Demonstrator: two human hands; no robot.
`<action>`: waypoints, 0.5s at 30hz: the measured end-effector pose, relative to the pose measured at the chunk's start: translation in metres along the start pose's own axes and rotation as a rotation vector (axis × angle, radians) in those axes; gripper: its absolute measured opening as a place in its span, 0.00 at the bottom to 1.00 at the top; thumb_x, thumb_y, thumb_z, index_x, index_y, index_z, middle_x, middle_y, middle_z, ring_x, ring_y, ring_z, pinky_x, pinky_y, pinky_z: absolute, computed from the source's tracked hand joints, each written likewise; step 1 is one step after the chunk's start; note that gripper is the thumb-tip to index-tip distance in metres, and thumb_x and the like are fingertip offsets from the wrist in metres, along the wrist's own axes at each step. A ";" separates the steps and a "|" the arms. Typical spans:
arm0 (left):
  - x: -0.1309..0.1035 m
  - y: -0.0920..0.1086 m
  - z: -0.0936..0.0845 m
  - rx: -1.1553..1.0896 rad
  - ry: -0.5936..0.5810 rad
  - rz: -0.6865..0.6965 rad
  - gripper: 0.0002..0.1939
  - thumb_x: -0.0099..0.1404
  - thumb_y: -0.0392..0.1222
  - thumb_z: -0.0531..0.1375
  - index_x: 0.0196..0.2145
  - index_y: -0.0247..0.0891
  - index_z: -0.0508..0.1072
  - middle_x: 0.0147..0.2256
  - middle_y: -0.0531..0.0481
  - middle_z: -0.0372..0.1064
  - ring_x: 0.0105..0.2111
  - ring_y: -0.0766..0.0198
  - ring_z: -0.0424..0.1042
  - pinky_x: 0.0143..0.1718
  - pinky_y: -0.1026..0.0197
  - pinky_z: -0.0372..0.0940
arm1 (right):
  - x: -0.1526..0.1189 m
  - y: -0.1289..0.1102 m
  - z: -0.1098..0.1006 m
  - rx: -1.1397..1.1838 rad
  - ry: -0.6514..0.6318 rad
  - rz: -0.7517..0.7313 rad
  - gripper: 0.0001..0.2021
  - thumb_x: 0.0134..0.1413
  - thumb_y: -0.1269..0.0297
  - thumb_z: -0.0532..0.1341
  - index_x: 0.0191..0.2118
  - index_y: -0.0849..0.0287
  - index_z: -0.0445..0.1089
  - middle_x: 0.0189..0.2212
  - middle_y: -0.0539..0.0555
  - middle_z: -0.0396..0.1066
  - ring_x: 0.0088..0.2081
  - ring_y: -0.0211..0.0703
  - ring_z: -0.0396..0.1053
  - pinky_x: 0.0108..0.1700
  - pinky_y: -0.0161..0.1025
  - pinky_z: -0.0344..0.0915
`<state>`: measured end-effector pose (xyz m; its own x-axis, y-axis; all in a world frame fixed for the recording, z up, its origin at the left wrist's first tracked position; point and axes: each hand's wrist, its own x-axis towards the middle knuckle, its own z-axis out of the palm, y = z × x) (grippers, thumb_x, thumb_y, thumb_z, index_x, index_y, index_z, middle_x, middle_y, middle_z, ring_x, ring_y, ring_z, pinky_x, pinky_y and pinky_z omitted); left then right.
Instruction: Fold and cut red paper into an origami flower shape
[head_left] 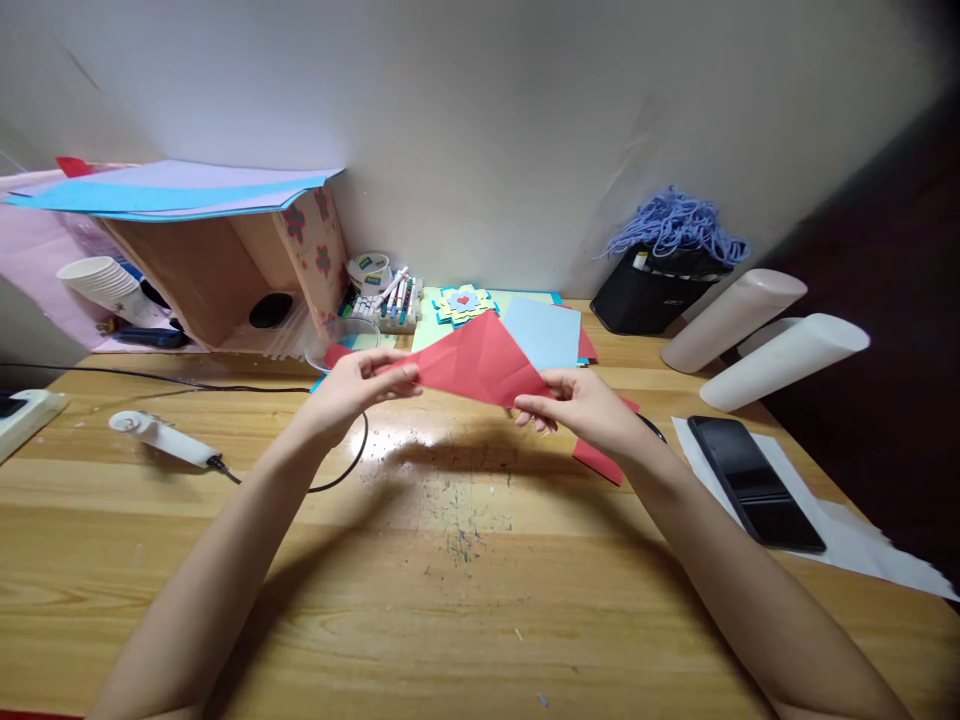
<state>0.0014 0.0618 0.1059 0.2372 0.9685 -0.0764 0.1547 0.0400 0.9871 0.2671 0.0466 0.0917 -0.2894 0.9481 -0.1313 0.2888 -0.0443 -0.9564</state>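
A sheet of red paper [480, 362], folded to a triangle with creases across it, is held up above the table between my two hands. My left hand [367, 385] pinches its left corner between thumb and fingers. At the right corner, my right hand [566, 402] grips it the same way. The peak of the triangle points away from me. Behind it lie a light blue sheet [551, 332] and a layered paper flower [463, 303] with a red heart in its middle. More red paper [598, 460] lies on the table under my right hand.
A white corded tool [161, 438] lies at left, its cable looping across the wooden table [450, 620]. Behind stand an open box [217, 270], markers [397, 300] and a black holder with blue yarn [675, 230]. White rolls [784, 360] and a black phone [756, 485] are at right.
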 end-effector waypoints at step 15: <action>-0.004 -0.023 0.049 0.070 0.103 0.060 0.09 0.55 0.43 0.61 0.25 0.33 0.74 0.28 0.44 0.76 0.29 0.58 0.76 0.32 0.61 0.69 | -0.001 -0.001 0.024 0.112 0.003 0.026 0.18 0.42 0.51 0.66 0.31 0.64 0.72 0.23 0.55 0.74 0.20 0.35 0.65 0.26 0.35 0.66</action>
<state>0.0438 0.0446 0.0768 0.1491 0.9888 0.0006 0.2106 -0.0323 0.9770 0.2450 0.0385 0.0865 -0.2804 0.9471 -0.1559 0.1924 -0.1037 -0.9758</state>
